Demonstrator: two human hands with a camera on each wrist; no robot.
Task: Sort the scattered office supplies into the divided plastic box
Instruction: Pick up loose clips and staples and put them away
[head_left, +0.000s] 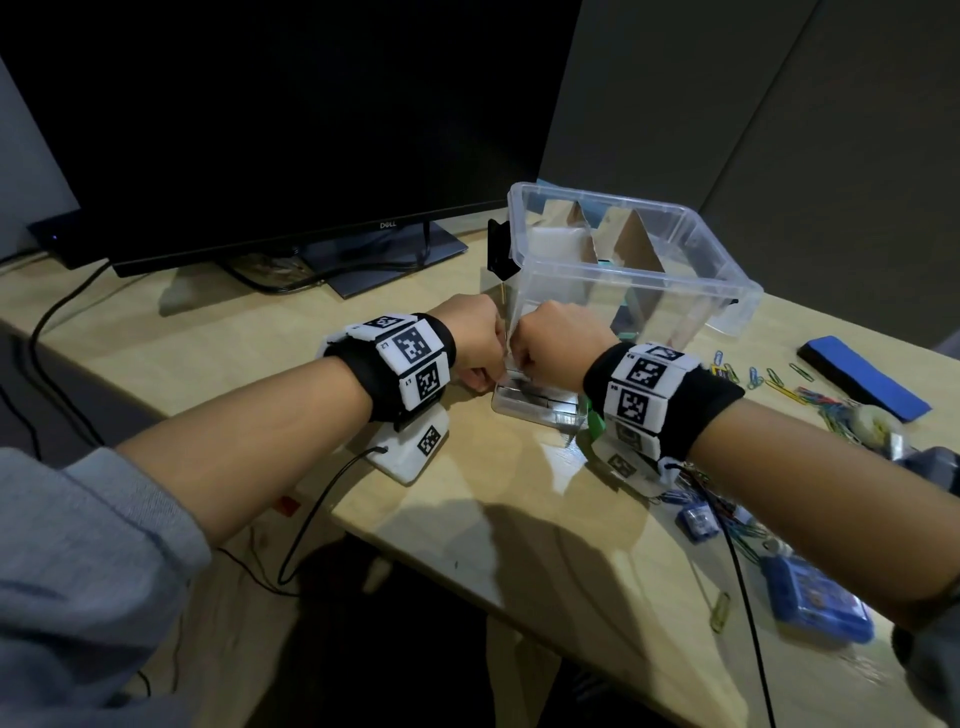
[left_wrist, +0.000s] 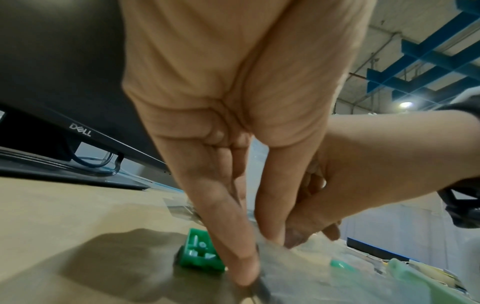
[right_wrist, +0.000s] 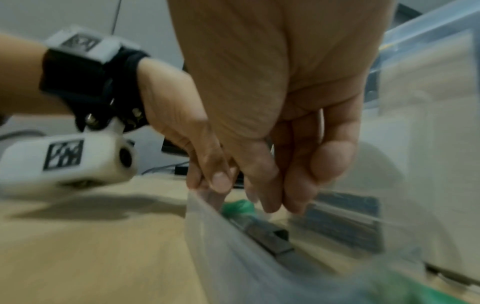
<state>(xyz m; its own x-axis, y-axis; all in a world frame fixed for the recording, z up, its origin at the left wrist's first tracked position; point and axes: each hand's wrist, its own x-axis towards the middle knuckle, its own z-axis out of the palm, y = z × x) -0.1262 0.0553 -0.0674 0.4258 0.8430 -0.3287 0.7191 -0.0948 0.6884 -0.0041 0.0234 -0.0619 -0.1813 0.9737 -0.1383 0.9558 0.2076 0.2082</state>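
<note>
While both hands pinch a clear packet (head_left: 535, 397), seemingly staples, Dell monitor (head_left: 291, 119) behind

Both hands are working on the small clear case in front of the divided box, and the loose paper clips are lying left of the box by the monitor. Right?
One thing is wrong: the paper clips lie right of the divided box, beside the blue eraser, as the head view shows. The left hand and right hand do meet at the small clear case.

Clear box (head_left: 623, 270), blue eraser (head_left: 865, 376), multicoloured paper clips (head_left: 810, 397), green clip (left_wrist: 201, 256).
</note>
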